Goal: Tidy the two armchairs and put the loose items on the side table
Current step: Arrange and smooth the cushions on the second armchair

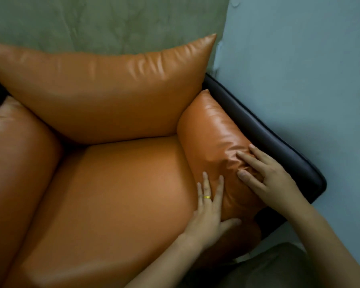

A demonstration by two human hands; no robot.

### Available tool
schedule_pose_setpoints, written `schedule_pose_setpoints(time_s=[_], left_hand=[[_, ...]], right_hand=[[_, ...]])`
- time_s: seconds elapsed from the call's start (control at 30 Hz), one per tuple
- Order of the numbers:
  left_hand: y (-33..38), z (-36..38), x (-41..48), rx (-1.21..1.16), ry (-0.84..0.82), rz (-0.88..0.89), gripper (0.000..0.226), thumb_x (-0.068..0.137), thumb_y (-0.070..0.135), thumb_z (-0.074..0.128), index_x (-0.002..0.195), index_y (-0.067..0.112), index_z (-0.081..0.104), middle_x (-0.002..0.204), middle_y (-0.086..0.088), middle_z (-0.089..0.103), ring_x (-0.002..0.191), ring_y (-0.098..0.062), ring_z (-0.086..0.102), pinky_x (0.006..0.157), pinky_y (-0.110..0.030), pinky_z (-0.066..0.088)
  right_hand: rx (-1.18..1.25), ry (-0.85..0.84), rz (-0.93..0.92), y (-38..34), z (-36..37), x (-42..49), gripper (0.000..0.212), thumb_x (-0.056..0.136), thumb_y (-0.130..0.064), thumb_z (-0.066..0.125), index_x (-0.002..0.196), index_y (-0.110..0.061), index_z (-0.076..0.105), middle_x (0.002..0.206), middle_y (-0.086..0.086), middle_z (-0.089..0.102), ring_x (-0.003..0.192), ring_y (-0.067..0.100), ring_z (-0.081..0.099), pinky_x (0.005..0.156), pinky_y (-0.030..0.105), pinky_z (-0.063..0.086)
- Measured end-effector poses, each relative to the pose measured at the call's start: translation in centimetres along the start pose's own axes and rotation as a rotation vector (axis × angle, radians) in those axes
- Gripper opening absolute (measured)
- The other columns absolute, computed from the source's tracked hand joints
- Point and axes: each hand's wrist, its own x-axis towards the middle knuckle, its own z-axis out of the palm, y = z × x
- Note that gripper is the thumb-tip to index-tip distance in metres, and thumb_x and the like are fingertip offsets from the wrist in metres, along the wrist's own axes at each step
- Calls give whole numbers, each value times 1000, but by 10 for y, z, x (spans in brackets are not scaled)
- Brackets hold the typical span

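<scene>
An orange leather armchair fills the view, with a wide seat cushion [116,188], a back cushion [100,90] and a left arm cushion [19,154]. The right arm cushion [214,138] lies against the chair's dark frame [274,134]. My left hand [209,213], wearing a gold ring, lies flat with straight fingers against the inner side of that cushion, thumb under its front end. My right hand [266,173] presses on top of the same cushion with spread fingers, and the leather wrinkles under them. No loose items show on the seat.
A grey-green wall [92,23] rises behind the chair and a pale blue wall [310,69] stands close along its right side. A grey rounded object [268,267] sits low at the bottom right, partly behind my right forearm.
</scene>
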Motion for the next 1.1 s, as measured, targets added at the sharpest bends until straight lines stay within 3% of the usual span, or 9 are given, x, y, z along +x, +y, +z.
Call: schedule_pose_setpoints(time_s=[0.1,0.2,0.4,0.6,0.77,0.97,1.1], left_hand=[[-13,-34,-9,59,-122,50,103,88,57,65,141,64,-22,148,21,-49,149,-24,-26,121,-57,16],[-33,-85,-15,147,-171,42,94,90,60,61,146,62,-15,161,16,-29,150,-22,-25,123,-56,10],[-65,-202,-16,306,111,-87,86,92,65,52,153,51,-7,165,16,-12,153,-15,-13,120,-54,22],[-100,-316,-5,422,278,-136,88,96,60,49,157,37,-10,166,16,-3,153,-11,-7,118,-55,28],[-138,-408,47,552,407,-132,80,100,53,44,159,27,-2,168,6,5,154,-16,0,121,-53,22],[-146,-474,151,399,551,-76,59,106,38,28,160,24,8,166,-3,18,154,-22,10,123,-53,8],[-169,-479,188,705,561,-97,51,105,46,23,154,35,29,163,6,26,153,-19,12,121,-54,1]], right_hand=[[-173,-214,92,-21,-11,9,75,86,-79,33,154,-54,12,167,-13,-2,155,18,-1,122,50,17],[-239,-278,41,-57,-8,27,75,89,-76,29,155,-51,6,168,-7,-7,154,21,-11,125,49,1],[-242,-327,-132,-127,28,90,67,95,-69,32,155,-50,9,168,-10,-2,154,17,-11,123,45,-3],[-78,-270,-229,-186,42,180,64,98,-62,40,156,-42,21,168,-6,9,155,19,-4,124,48,6],[-100,-89,-360,-235,46,273,59,102,-51,43,156,-33,30,167,-2,17,155,22,2,125,49,9],[-37,27,-418,-307,66,391,53,108,-41,23,158,-22,28,166,2,22,155,25,7,123,46,4],[-255,-49,-350,-294,102,432,61,104,-57,13,159,-33,18,167,-3,17,155,24,6,122,51,-1]])
